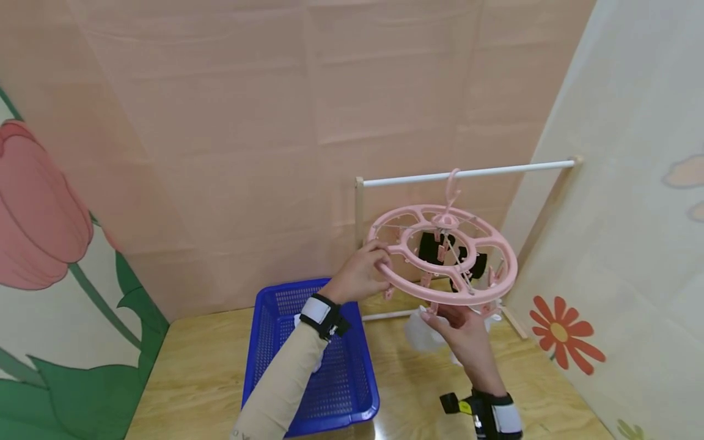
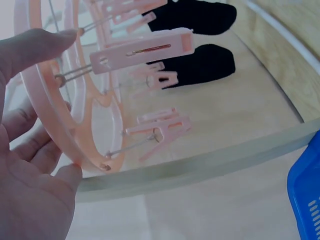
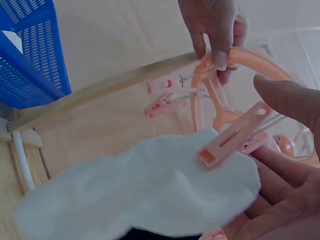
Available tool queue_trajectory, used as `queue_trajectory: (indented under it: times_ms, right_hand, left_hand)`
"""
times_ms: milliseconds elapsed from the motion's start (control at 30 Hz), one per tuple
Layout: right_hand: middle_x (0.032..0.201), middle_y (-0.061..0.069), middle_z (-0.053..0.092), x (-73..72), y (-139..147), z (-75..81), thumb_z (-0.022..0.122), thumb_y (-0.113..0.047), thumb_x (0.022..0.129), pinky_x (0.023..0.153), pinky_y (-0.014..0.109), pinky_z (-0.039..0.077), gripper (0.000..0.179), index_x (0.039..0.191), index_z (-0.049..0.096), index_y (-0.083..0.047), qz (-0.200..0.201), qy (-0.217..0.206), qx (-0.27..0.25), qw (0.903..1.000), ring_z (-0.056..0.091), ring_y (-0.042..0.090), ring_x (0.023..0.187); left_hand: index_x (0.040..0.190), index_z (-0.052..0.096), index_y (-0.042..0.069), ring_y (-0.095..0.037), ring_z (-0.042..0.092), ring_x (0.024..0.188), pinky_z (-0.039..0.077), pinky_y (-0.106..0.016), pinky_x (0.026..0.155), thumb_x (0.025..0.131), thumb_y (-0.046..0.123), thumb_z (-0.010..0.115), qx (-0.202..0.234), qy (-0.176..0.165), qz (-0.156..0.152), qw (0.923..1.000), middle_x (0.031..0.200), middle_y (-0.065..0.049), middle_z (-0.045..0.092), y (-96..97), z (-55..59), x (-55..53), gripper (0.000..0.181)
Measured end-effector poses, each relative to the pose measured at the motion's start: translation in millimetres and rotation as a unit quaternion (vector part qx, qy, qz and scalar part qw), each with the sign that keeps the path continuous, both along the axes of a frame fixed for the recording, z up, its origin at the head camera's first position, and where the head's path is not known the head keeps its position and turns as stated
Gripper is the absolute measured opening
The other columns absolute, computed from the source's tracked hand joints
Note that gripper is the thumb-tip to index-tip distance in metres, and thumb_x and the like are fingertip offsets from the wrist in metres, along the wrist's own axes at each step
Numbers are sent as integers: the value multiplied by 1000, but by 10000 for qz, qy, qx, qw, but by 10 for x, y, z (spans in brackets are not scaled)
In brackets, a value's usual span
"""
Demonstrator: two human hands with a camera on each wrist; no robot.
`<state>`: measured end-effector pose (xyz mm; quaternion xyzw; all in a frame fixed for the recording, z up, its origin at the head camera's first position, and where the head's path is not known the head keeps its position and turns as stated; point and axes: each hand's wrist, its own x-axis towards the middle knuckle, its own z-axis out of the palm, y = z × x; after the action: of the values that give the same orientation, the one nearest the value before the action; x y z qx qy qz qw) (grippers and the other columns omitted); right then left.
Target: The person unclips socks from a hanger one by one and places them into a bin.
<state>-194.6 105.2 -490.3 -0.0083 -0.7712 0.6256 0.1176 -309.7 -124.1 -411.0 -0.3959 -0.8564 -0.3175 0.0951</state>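
A pink round clip hanger (image 1: 495, 287) hangs by its hook from a white rod. My left hand (image 1: 357, 275) grips its rim at the near left, thumb on one side and fingers on the other. A pink clothes peg (image 3: 232, 135) holds the end of a white sock (image 3: 150, 185). Around that peg my right hand (image 3: 285, 185) lies with thumb raised apart and fingers spread behind it, under the hanger's near rim. Black socks (image 2: 207, 65) hang from other pegs. Other pink pegs (image 2: 165, 130) dangle without cloth.
The white rod (image 1: 511, 170) sits on a wooden-sided rack. To the left, a blue basket (image 1: 261, 318) with some white cloth in it stands on the wooden table (image 1: 187, 366). Walls rise behind and at the right.
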Motion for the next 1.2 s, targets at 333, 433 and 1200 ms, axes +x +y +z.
queue_trajectory:
  times_ms: [333,433,1200]
  right_hand:
    - [115,8,80,-33,-76,28,78,-20,96,81,22,61,40,128,69,1,94,77,95,9999,73,-1,98]
    - [118,16,78,-27,-87,56,78,-28,96,79,22,60,41,128,71,-2,0,-148,222,9996,72,0,93]
    - [117,16,79,5,-101,-29,76,-26,98,84,22,58,32,120,75,-3,501,233,73,9984,75,6,96]
  left_hand:
    - [101,70,10,-29,55,142,47,-38,118,80,8,87,-86,87,-16,9999,139,-8,62,12,-9,-29,27]
    - [101,70,10,-29,54,144,45,-39,121,81,10,87,-75,153,22,9999,138,-9,63,23,-26,-28,27]
    - [154,47,17,-33,42,145,49,-50,114,85,16,87,1036,659,872,9886,157,-15,41,-86,-229,413,80]
